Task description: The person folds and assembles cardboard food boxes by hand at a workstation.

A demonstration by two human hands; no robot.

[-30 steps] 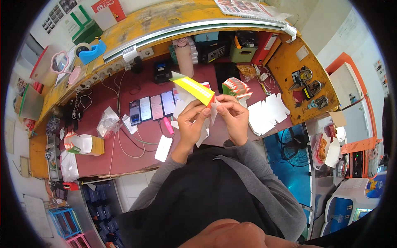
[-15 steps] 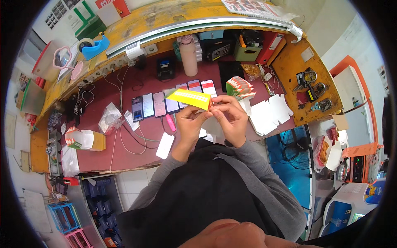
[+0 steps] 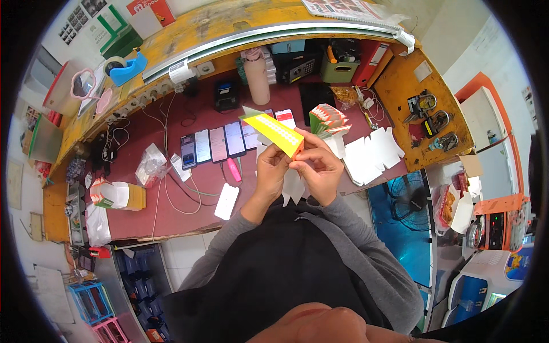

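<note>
A bright yellow printed carton (image 3: 277, 135) with green at its far end and white flaps beneath is held up over the desk's front edge. My left hand (image 3: 269, 176) grips its lower left side, fingers bent. My right hand (image 3: 320, 168) pinches its near corner, where an orange-red edge shows. Part of the carton's underside is hidden by my fingers. Beyond it lies a row of several phones (image 3: 218, 144). Another phone, its screen white (image 3: 227, 202), rests beside my left wrist.
White cut cardboard blanks (image 3: 372, 157) lie right of my hands, with a stack of green-and-orange cartons (image 3: 329, 121) behind them. A folded carton box (image 3: 121, 194) sits at left. A pink bottle (image 3: 257, 80) stands at the back. Cables (image 3: 166, 186) cross the red desktop; a pink highlighter (image 3: 234, 170) lies near.
The yellow carton has tilted, its near end dropping toward me and to the right. More of its white flaps now show below my hands. Both hands keep hold of it.
</note>
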